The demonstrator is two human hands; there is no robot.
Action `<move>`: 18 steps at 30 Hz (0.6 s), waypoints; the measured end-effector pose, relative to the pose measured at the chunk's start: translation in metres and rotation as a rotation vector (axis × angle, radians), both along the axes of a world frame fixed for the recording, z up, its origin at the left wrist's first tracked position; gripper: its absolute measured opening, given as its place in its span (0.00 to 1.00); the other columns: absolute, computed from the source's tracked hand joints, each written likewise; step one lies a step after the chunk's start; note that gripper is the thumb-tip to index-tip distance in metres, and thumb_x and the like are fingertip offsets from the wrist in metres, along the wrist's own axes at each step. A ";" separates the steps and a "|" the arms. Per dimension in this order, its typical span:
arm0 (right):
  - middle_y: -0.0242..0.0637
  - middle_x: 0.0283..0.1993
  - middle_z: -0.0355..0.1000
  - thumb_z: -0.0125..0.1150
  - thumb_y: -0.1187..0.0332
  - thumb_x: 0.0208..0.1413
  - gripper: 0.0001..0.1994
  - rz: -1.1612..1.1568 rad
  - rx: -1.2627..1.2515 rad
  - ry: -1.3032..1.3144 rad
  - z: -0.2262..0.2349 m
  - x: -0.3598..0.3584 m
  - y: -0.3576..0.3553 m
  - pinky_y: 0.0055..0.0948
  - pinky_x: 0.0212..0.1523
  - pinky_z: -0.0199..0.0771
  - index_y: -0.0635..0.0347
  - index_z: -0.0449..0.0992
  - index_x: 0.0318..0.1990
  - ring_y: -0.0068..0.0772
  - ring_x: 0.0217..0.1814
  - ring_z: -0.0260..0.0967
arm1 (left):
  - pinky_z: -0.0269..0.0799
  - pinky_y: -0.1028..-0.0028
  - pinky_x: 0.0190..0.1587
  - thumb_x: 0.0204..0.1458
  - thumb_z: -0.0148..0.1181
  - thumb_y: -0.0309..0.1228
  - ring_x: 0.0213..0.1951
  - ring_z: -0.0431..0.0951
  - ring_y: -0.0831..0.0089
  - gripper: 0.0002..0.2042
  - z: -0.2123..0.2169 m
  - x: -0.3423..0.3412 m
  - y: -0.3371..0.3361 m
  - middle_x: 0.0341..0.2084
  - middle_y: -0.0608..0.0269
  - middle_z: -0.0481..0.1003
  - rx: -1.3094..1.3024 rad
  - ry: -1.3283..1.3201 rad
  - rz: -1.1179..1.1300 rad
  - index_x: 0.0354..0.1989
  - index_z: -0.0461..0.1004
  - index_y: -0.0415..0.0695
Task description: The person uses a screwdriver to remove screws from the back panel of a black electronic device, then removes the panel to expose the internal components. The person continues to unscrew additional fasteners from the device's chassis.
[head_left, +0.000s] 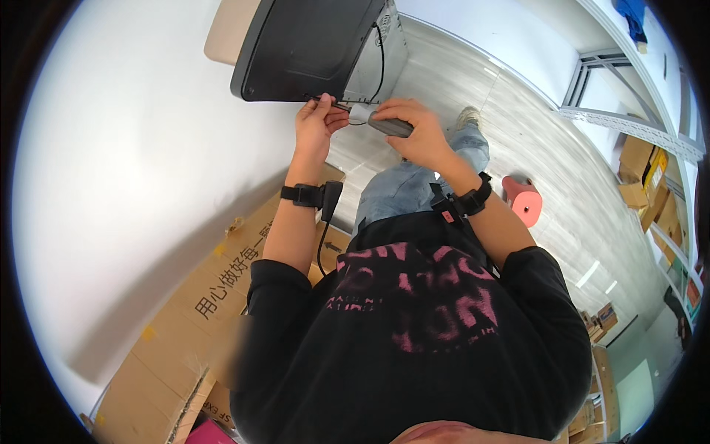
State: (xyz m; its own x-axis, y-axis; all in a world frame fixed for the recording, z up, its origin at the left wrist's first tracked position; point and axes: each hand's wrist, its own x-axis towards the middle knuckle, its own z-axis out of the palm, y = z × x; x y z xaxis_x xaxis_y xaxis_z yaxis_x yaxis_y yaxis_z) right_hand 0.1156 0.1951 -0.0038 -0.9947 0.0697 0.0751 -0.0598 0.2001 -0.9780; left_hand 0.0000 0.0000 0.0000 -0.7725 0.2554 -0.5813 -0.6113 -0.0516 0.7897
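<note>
Black monitor's (310, 44) lower edge: left hand (314, 126) pinches cable (336, 105), right hand (414, 129) grips grey tool (384, 124).

We see both of our arms reaching up from the bottom to the upper middle of the frame. Our left hand (316, 122) is left of the middle, with its fingers bent and pinched together at the tips. Our right hand (416, 132) is just beside it, curled closed with its back facing us. The two hands almost touch. Each wrist has a black band on it. Both forearms are bare, and black sleeves cover our upper arms.
</note>
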 end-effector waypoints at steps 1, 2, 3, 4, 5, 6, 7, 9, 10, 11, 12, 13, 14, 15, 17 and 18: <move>0.37 0.50 0.70 0.59 0.77 0.47 0.19 -0.025 -0.047 -0.015 0.001 0.001 -0.007 0.32 0.52 0.67 0.56 0.72 0.50 0.35 0.51 0.66 | 0.77 0.74 0.31 0.58 0.52 0.33 0.28 0.78 0.70 0.08 0.000 0.000 -0.006 0.26 0.55 0.76 0.000 0.004 0.007 0.37 0.69 0.40; 0.37 0.49 0.70 0.59 0.77 0.47 0.20 -0.050 -0.095 -0.029 0.001 0.004 -0.011 0.32 0.50 0.68 0.56 0.72 0.50 0.33 0.50 0.67 | 0.77 0.75 0.30 0.58 0.52 0.33 0.27 0.78 0.70 0.08 -0.001 0.001 -0.009 0.26 0.55 0.76 0.000 0.007 0.013 0.36 0.69 0.40; 0.36 0.48 0.70 0.60 0.77 0.47 0.19 -0.055 -0.144 0.003 -0.005 -0.026 0.012 0.31 0.49 0.69 0.57 0.71 0.50 0.33 0.49 0.67 | 0.77 0.75 0.30 0.58 0.52 0.34 0.27 0.78 0.71 0.09 0.005 -0.034 0.020 0.27 0.55 0.76 0.006 0.129 0.032 0.36 0.69 0.40; 0.36 0.48 0.70 0.60 0.76 0.48 0.19 -0.063 -0.220 -0.053 -0.010 -0.025 0.016 0.31 0.48 0.69 0.58 0.71 0.50 0.32 0.47 0.67 | 0.77 0.74 0.32 0.59 0.51 0.34 0.28 0.78 0.70 0.09 -0.001 -0.032 0.023 0.28 0.54 0.76 0.041 0.111 0.030 0.36 0.68 0.40; 0.36 0.48 0.70 0.61 0.76 0.48 0.19 -0.072 -0.296 -0.110 -0.014 -0.024 0.021 0.31 0.47 0.69 0.58 0.71 0.50 0.32 0.46 0.68 | 0.77 0.73 0.33 0.59 0.50 0.34 0.28 0.78 0.69 0.09 -0.008 -0.028 0.026 0.28 0.54 0.76 0.074 0.092 0.028 0.37 0.67 0.40; 0.36 0.47 0.70 0.61 0.75 0.49 0.18 -0.037 -0.535 -0.316 -0.012 -0.016 0.021 0.29 0.45 0.69 0.59 0.70 0.50 0.31 0.44 0.68 | 0.77 0.73 0.34 0.60 0.49 0.33 0.29 0.78 0.69 0.09 -0.010 -0.016 0.020 0.29 0.53 0.76 0.091 0.061 0.026 0.37 0.67 0.40; 0.35 0.46 0.70 0.61 0.74 0.49 0.18 -0.002 -0.773 -0.523 -0.009 -0.006 0.023 0.27 0.43 0.69 0.59 0.70 0.50 0.30 0.42 0.68 | 0.77 0.72 0.35 0.60 0.47 0.33 0.29 0.78 0.69 0.09 -0.010 -0.005 0.015 0.31 0.52 0.77 0.108 0.031 0.024 0.38 0.67 0.40; 0.35 0.45 0.70 0.61 0.74 0.50 0.17 0.048 -0.950 -0.735 0.000 0.001 0.020 0.24 0.39 0.69 0.60 0.70 0.50 0.27 0.38 0.69 | 0.77 0.72 0.36 0.61 0.46 0.32 0.30 0.78 0.69 0.08 -0.008 0.001 0.010 0.33 0.51 0.77 0.105 0.008 0.026 0.39 0.68 0.40; 0.35 0.44 0.71 0.61 0.74 0.51 0.17 0.063 -0.889 -0.738 0.006 0.002 0.019 0.23 0.38 0.69 0.60 0.69 0.50 0.26 0.36 0.69 | 0.77 0.72 0.36 0.61 0.47 0.32 0.30 0.78 0.69 0.08 -0.006 0.002 0.009 0.33 0.52 0.77 0.115 0.004 0.036 0.39 0.68 0.41; 0.35 0.43 0.71 0.61 0.74 0.51 0.17 0.076 -0.828 -0.740 0.009 0.002 0.016 0.22 0.36 0.69 0.60 0.69 0.50 0.25 0.34 0.69 | 0.77 0.73 0.36 0.61 0.47 0.32 0.31 0.78 0.70 0.08 -0.003 0.004 0.007 0.33 0.52 0.77 0.124 0.000 0.046 0.40 0.69 0.41; 0.34 0.42 0.71 0.61 0.74 0.50 0.17 0.031 -0.680 -0.582 0.004 0.004 0.012 0.21 0.35 0.68 0.59 0.70 0.50 0.24 0.34 0.68 | 0.77 0.73 0.36 0.61 0.47 0.32 0.31 0.78 0.70 0.08 0.000 0.005 0.010 0.32 0.53 0.77 0.134 -0.004 0.050 0.39 0.69 0.41; 0.34 0.41 0.71 0.62 0.75 0.49 0.18 -0.013 -0.530 -0.425 -0.004 0.006 0.004 0.21 0.34 0.68 0.59 0.70 0.49 0.23 0.33 0.68 | 0.77 0.73 0.36 0.60 0.47 0.33 0.31 0.78 0.70 0.08 0.004 0.006 0.012 0.32 0.54 0.77 0.143 -0.008 0.054 0.39 0.69 0.41; 0.33 0.40 0.71 0.62 0.76 0.49 0.18 -0.058 -0.378 -0.268 -0.010 0.007 -0.001 0.21 0.34 0.68 0.59 0.70 0.49 0.22 0.33 0.68 | 0.77 0.72 0.37 0.60 0.47 0.33 0.31 0.78 0.70 0.08 0.007 0.007 0.014 0.32 0.54 0.77 0.153 -0.012 0.058 0.39 0.69 0.41; 0.33 0.40 0.71 0.62 0.77 0.48 0.19 -0.048 -0.341 -0.272 -0.006 0.007 -0.001 0.21 0.35 0.68 0.59 0.70 0.49 0.23 0.35 0.68 | 0.77 0.72 0.36 0.60 0.48 0.33 0.31 0.78 0.70 0.09 0.007 0.007 0.013 0.32 0.54 0.77 0.143 -0.013 0.068 0.39 0.68 0.41; 0.33 0.39 0.70 0.62 0.79 0.46 0.19 -0.031 -0.266 -0.279 0.004 0.008 -0.001 0.22 0.37 0.68 0.58 0.71 0.48 0.23 0.38 0.67 | 0.77 0.71 0.35 0.60 0.49 0.34 0.30 0.78 0.69 0.10 0.007 0.007 0.011 0.31 0.53 0.76 0.124 -0.016 0.087 0.39 0.67 0.39; 0.33 0.39 0.70 0.63 0.79 0.45 0.20 -0.061 -0.226 -0.202 0.001 0.008 -0.002 0.22 0.38 0.68 0.58 0.71 0.48 0.23 0.38 0.67 | 0.77 0.71 0.35 0.60 0.49 0.34 0.30 0.78 0.69 0.10 0.005 0.006 0.012 0.31 0.53 0.76 0.106 -0.012 0.085 0.39 0.67 0.39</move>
